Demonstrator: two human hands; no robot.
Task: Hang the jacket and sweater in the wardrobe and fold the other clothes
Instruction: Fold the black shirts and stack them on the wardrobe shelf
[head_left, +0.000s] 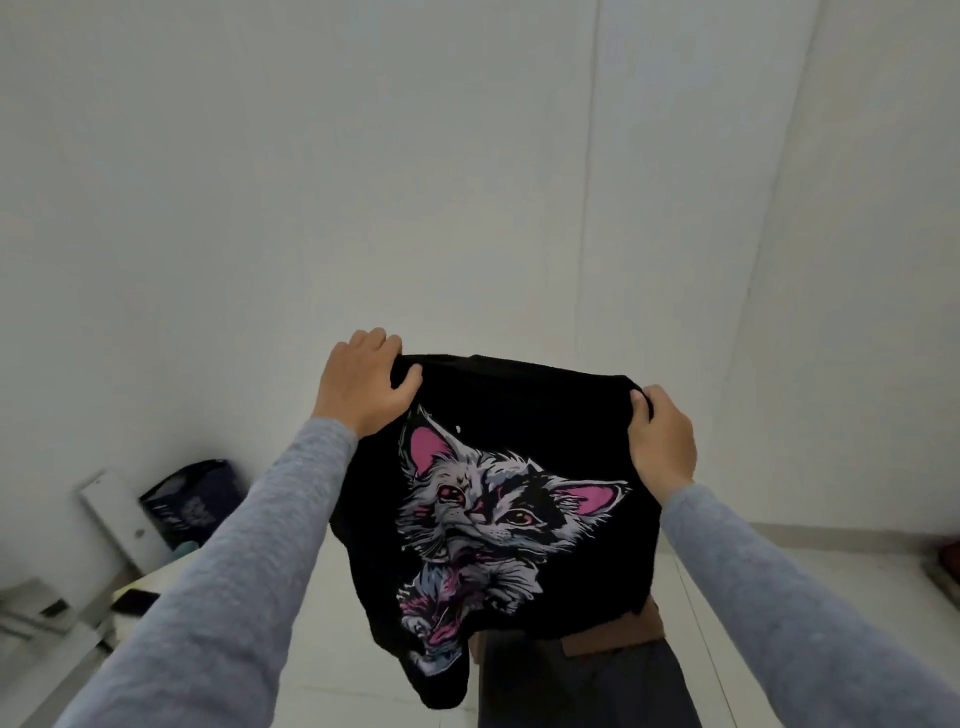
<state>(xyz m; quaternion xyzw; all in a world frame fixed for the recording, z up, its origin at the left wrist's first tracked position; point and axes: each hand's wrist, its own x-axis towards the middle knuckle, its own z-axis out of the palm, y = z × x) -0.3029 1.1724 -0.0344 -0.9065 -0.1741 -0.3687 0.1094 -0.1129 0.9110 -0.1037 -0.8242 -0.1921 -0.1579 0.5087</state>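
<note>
A black T-shirt (519, 410) with a grey and pink cat print hangs in the air in front of me, stretched between both hands. My left hand (363, 382) grips its top left corner, fingers curled over the edge. My right hand (662, 441) grips the top right corner the same way. The shirt's lower part droops freely over other clothes below: a brown garment (613, 636) lying on a dark grey one (582, 686). Both my arms wear grey sleeves.
A white surface (332, 649) lies under the clothes. At the left, a dark blue printed box (195, 499) leans by a white board (111, 514) against the wall. A dark flat object (132, 600) lies on a pale ledge. White walls stand ahead.
</note>
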